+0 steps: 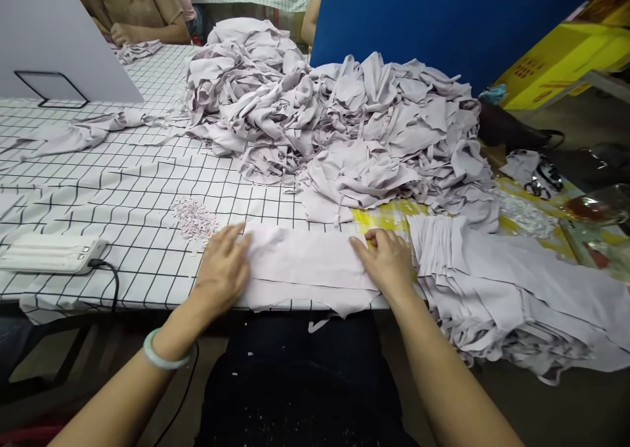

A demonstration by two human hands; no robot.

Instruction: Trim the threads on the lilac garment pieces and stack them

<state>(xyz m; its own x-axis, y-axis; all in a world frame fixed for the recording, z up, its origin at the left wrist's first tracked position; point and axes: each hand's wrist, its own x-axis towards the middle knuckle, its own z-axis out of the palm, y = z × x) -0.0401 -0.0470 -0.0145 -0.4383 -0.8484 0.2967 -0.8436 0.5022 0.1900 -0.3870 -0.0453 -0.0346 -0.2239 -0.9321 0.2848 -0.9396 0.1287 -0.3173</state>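
A pale lilac fabric piece (308,266) lies flat at the table's near edge, folded over itself. My left hand (224,270) rests flat on its left end, fingers stretched out. My right hand (388,260) presses on its right end with fingers curled, pinching the cloth's edge. A pale green bangle (160,355) sits on my left wrist. To the right lies a stack of folded lilac pieces (497,283), overhanging the table edge.
A big heap of crumpled lilac fabric (335,119) fills the table's middle and back. The checked tablecloth (128,191) carries a small pile of snippets (194,218) and a white power bank (49,253) with a cable. Another person (132,7) sits at the far left. Blue board (443,20) behind.
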